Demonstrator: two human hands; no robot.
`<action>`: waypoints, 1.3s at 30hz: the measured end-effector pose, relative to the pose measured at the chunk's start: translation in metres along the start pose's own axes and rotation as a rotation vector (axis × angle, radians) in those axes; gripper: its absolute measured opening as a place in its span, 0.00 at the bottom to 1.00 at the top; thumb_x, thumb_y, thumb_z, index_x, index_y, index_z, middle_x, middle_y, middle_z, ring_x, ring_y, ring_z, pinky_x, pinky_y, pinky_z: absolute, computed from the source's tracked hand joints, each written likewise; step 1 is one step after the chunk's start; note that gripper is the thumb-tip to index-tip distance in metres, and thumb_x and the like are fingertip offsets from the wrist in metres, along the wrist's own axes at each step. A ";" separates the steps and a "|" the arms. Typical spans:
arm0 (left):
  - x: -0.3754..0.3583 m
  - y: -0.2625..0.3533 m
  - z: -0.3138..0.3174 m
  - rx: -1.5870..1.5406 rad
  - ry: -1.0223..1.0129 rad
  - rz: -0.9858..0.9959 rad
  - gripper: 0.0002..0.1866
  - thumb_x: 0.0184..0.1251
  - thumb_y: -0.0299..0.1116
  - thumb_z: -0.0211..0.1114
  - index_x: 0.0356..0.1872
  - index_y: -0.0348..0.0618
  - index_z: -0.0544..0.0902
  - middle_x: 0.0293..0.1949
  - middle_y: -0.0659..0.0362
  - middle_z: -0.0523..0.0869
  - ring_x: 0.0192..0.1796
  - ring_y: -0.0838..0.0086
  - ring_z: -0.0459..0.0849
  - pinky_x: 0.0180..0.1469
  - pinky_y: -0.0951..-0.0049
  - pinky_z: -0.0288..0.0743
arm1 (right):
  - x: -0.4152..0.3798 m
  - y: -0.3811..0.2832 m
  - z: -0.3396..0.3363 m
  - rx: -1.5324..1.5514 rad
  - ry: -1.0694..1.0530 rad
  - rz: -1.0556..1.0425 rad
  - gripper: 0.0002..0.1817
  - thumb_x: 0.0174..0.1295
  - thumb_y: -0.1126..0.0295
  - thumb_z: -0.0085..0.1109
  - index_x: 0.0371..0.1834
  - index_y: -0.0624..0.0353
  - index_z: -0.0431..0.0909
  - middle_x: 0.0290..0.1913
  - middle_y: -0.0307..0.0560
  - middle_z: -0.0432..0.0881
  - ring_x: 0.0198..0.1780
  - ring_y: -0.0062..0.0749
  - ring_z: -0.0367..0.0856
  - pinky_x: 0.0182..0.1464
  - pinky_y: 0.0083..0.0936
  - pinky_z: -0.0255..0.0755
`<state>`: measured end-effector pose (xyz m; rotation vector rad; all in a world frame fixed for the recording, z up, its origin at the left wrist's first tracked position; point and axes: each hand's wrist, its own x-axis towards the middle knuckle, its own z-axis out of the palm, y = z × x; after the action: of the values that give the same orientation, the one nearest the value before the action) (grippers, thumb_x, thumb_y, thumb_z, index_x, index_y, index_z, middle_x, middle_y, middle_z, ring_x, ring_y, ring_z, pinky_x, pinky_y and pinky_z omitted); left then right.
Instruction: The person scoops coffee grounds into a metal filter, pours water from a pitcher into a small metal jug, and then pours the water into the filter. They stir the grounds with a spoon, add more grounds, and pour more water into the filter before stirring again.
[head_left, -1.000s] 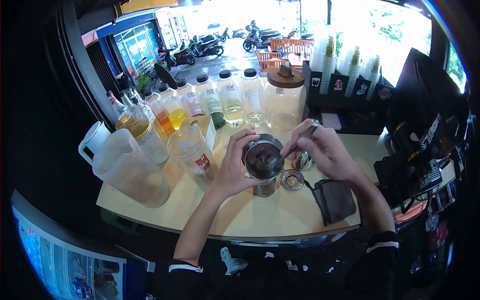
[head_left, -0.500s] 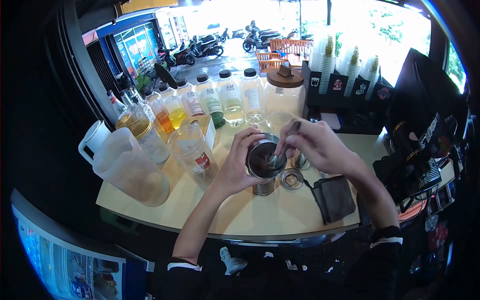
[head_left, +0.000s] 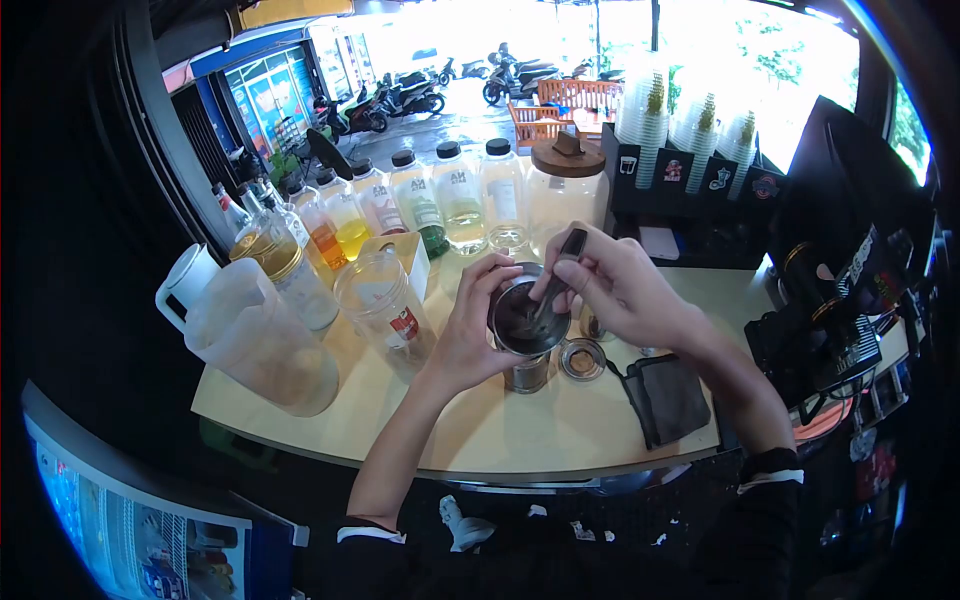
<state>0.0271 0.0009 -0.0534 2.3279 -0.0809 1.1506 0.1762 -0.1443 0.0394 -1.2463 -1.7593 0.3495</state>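
My left hand is wrapped round the side of a metal shaker cup, whose open mouth faces me and shows a dark inside. My right hand grips a spoon by its dark handle. The spoon's lower end reaches into the cup, where its tip is hard to make out. Below the cup, a metal jigger-like vessel stands on the counter, partly covered. Just right of it lies a small round glass dish with something brownish inside. Another small container is half hidden behind my right hand.
A folded dark cloth lies near the counter's front right. A clear plastic jar and a large pitcher stand to the left. Several black-capped bottles and a wooden-lidded glass jar line the back. Stacked cups fill a black holder.
My right hand has shifted slightly left and tilted the spoon, so more of its dark handle shows. My left hand still holds the shaker cup in nearly the same place.
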 end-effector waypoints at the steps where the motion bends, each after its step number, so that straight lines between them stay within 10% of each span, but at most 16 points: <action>1: 0.000 -0.001 0.001 -0.003 0.008 0.009 0.48 0.32 0.28 0.82 0.61 0.43 0.65 0.62 0.51 0.62 0.66 0.58 0.67 0.64 0.64 0.73 | -0.001 0.002 0.004 0.035 0.030 -0.035 0.08 0.73 0.71 0.42 0.44 0.65 0.68 0.34 0.47 0.84 0.32 0.18 0.81 0.37 0.18 0.76; 29: 0.000 0.002 -0.001 0.090 -0.012 0.004 0.46 0.34 0.30 0.82 0.61 0.44 0.65 0.61 0.51 0.62 0.67 0.55 0.66 0.65 0.62 0.72 | -0.003 0.013 0.003 -0.043 -0.034 0.029 0.06 0.73 0.72 0.41 0.44 0.63 0.66 0.35 0.48 0.83 0.32 0.21 0.81 0.36 0.20 0.76; 39: 0.014 0.006 -0.013 0.028 -0.012 -0.270 0.46 0.32 0.27 0.81 0.59 0.42 0.66 0.59 0.55 0.69 0.62 0.67 0.74 0.65 0.67 0.71 | -0.018 0.017 -0.006 0.454 0.380 -0.018 0.06 0.74 0.71 0.40 0.48 0.60 0.61 0.41 0.56 0.81 0.36 0.28 0.83 0.39 0.22 0.80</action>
<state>0.0251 0.0050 -0.0339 2.2846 0.2398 1.0078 0.1928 -0.1540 0.0218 -0.8979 -1.2756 0.4404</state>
